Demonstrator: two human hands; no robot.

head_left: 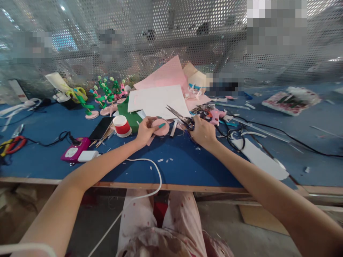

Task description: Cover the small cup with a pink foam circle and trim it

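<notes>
My left hand pinches a round pink disc by its left side, just above the blue table. A small teal sliver shows across the disc's face; I cannot tell whether it is a fingernail or a separate piece. My right hand is closed round the handles of a pair of scissors. Their blades point up and left, slightly parted, above the disc and apart from it. Behind both hands lie a white sheet and pink sheets. A red and white paper cup stands left of my left hand.
Several small green and pink stemmed figures stand at the back left. A magenta power adapter with cables sits at left, near red-handled pliers. A pink glue gun and paper scraps lie right. Perforated metal mesh rises behind.
</notes>
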